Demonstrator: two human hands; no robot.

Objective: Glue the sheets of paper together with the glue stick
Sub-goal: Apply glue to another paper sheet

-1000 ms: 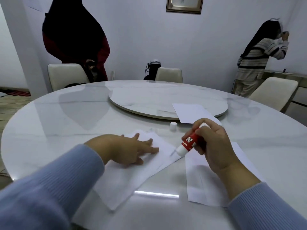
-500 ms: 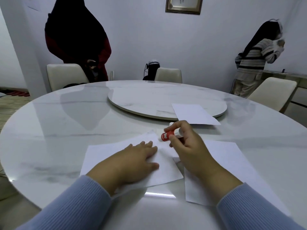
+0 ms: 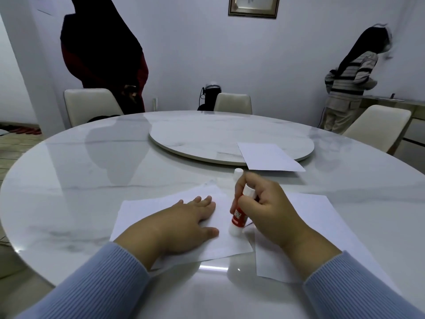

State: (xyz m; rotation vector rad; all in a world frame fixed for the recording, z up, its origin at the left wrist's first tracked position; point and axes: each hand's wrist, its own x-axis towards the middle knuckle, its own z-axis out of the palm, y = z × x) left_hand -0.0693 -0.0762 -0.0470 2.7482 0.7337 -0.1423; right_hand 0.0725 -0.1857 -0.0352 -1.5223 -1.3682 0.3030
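Glue stick [image 3: 239, 216] label lettering illegible

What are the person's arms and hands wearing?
Both arms are in light blue ribbed knit sleeves, the left sleeve and the right sleeve, each ending at the wrist. The left hand and right hand are bare: no gloves, and no rings or watch that I can see.
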